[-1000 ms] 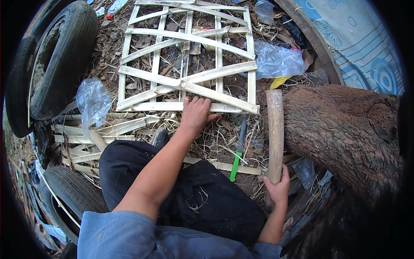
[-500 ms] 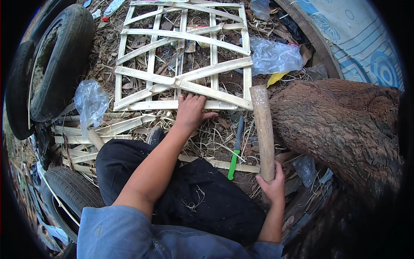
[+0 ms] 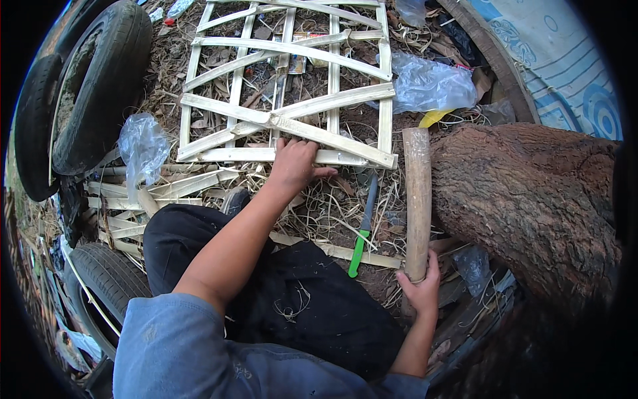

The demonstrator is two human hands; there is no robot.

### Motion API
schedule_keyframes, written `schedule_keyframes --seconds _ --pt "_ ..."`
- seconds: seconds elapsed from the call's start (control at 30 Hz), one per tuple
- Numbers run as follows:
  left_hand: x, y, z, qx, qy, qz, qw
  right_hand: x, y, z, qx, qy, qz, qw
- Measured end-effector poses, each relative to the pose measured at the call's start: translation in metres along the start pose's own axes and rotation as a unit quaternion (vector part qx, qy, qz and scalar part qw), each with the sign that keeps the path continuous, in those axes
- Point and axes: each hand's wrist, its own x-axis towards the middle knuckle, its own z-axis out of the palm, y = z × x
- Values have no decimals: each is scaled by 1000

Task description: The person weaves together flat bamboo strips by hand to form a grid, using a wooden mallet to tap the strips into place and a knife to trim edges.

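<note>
A lattice frame of pale split-bamboo strips [image 3: 232,155] lies ahead of me, with crossed slats between its uprights. My left hand [image 3: 294,165] is closed over its near bar, fingers curled round the strip and thumb out to the right. On the right, my right hand [image 3: 421,284] grips a thick round wooden stick [image 3: 417,193] near its lower end. The stick stands apart from the frame's near right corner and points away from me. Between my hands, a knife [image 3: 359,249] with a green handle and dark blade lies on the ground.
A thick tree trunk [image 3: 525,186] fills the right side. Old tyres [image 3: 109,86] stand at the left, with another tyre [image 3: 109,279] beside my leg. Loose bamboo strips [image 3: 179,189] and shavings litter the ground. Clear plastic bags [image 3: 432,85] and a patterned blue-white sheet [image 3: 551,46] lie beyond.
The whole view has shifted slightly. The stick now appears more upright and a little farther right. Both hands keep their holds; the knife stays on the ground.
</note>
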Motion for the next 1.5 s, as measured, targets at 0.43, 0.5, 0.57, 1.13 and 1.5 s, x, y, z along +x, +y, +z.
schedule_keyframes --seconds 0.43,0.5,0.57,1.13,1.5 --pt "4 -2 2 75 22 15 997 9 2 18 -46 -30 -14 998" --pt "6 -2 2 60 2 6 998 10 2 19 -39 -28 -6 999" --pt "5 0 -1 69 21 5 997 11 -2 21 -27 -29 7 999" --pt "7 4 -6 63 -10 -23 998 11 -8 23 -21 -35 11 999" --pt "0 -1 -16 49 -42 19 998 7 -3 17 -24 17 -4 1000"
